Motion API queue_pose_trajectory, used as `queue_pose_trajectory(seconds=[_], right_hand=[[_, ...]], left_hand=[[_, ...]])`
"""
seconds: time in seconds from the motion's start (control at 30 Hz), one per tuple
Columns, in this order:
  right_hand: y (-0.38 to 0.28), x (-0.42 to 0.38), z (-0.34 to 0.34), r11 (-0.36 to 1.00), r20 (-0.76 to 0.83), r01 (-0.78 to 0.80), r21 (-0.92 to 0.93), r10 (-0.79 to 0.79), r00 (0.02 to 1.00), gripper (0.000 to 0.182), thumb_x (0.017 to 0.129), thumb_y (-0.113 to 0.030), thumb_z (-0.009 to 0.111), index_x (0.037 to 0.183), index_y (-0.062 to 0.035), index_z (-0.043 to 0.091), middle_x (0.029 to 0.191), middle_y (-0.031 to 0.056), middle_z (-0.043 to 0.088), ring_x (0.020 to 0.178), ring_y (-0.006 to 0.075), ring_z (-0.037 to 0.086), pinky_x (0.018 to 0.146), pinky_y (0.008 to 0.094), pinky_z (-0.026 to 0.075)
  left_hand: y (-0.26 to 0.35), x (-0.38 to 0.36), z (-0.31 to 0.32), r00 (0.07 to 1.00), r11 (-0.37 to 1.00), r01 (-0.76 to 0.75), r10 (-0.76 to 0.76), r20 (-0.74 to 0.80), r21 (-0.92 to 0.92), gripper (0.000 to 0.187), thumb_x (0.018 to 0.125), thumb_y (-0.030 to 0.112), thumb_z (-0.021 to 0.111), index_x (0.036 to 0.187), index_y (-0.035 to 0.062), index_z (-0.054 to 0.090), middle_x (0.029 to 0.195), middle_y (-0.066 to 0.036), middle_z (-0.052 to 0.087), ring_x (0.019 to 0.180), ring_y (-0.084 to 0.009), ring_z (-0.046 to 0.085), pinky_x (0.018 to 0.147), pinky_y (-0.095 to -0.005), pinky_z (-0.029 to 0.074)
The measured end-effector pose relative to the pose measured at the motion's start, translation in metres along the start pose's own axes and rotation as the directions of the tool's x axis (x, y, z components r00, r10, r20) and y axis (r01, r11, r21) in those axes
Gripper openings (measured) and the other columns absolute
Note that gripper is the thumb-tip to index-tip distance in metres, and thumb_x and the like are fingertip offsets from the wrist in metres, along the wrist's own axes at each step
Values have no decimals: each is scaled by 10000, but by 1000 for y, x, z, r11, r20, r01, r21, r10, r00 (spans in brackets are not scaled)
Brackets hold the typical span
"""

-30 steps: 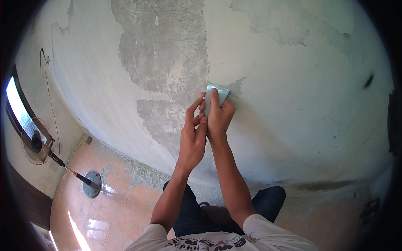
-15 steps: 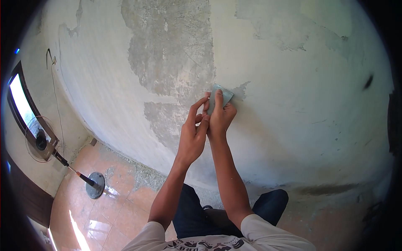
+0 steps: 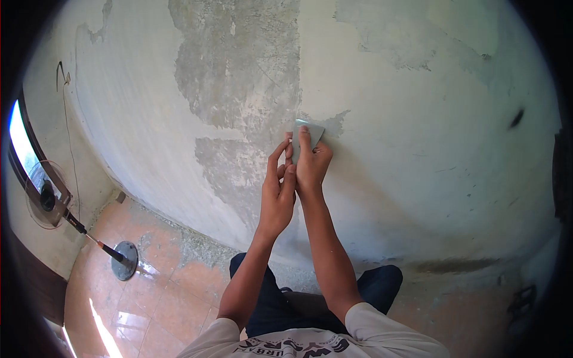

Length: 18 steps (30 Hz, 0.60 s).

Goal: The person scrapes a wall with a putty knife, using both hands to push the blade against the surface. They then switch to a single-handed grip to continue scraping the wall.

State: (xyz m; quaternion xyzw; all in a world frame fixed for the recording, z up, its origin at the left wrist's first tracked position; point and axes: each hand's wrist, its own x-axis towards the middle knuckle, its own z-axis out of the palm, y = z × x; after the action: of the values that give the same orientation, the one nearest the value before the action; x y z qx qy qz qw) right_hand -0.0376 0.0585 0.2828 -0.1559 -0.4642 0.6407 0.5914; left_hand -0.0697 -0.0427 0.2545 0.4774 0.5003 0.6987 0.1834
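Observation:
A flat metal scraper (image 3: 312,135) lies against the wall, beside a small grey bare patch (image 3: 338,123). My right hand (image 3: 311,164) grips it, the thumb stretched along the blade's face. Close on the left, my left hand (image 3: 278,194) has curled fingers, with its fingertips at the scraper's left edge and its thumb by my right hand. The handle is hidden by both hands. Pale paint or plaster covers the wall (image 3: 388,167), and a large rough grey area (image 3: 233,77) shows above and left of the hands.
A standing fan (image 3: 48,196) with a round base (image 3: 125,261) is at the left, near a window (image 3: 22,137). Debris (image 3: 206,247) lies along the foot of the wall on the tiled floor (image 3: 173,304). My bent knees (image 3: 382,288) are near the wall.
The whole view has shifted slightly, so the wall and fan appear further left and up. The scraper blade has changed its angle a little. Both hands stay together near the same patch.

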Motion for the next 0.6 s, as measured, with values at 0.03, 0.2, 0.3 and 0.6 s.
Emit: queue_pose_trajectory(seconds=[0.03, 0.2, 0.3, 0.6], right_hand=[[-2, 1, 1, 1000, 5, 1, -11, -1, 1000, 367, 1097, -249, 648, 922, 65, 720, 834, 111, 736, 622, 108, 613, 536, 257, 511], [-9, 9, 15, 992, -27, 110, 61, -109, 994, 413, 1112, -241, 596, 893, 78, 741, 693, 60, 667, 570, 105, 591, 496, 277, 449], [-12, 4, 15, 996, -33, 74, 44, -72, 997, 406, 1111, -231, 593, 894, 79, 741, 682, 60, 660, 557, 107, 580, 486, 275, 439], [-14, 8, 16, 995, -41, 100, 2, -99, 994, 414, 1110, -236, 593, 871, 73, 731, 664, 71, 660, 520, 117, 568, 457, 286, 430]], left_hand=[[-1, 2, 3, 1000, 1000, -1, 1, -5, -11, 495, 1152, 111, 476, 1644, 125, 424, 1166, -119, 726, 780, -71, 520, 700, -267, 468], [24, 15, -2, 1000, 1000, -23, 22, 12, 13, 492, 1150, 95, 469, 1639, 115, 414, 1143, -173, 738, 891, -134, 649, 796, -311, 526], [22, 10, -2, 1000, 998, -19, 18, 14, 62, 488, 1147, 87, 466, 1632, 114, 419, 1168, -200, 740, 964, -176, 687, 846, -339, 544], [19, 17, 3, 995, 995, -92, 93, -24, 30, 483, 1151, 97, 449, 1633, 124, 433, 897, -30, 680, 651, -20, 442, 574, -242, 376]])
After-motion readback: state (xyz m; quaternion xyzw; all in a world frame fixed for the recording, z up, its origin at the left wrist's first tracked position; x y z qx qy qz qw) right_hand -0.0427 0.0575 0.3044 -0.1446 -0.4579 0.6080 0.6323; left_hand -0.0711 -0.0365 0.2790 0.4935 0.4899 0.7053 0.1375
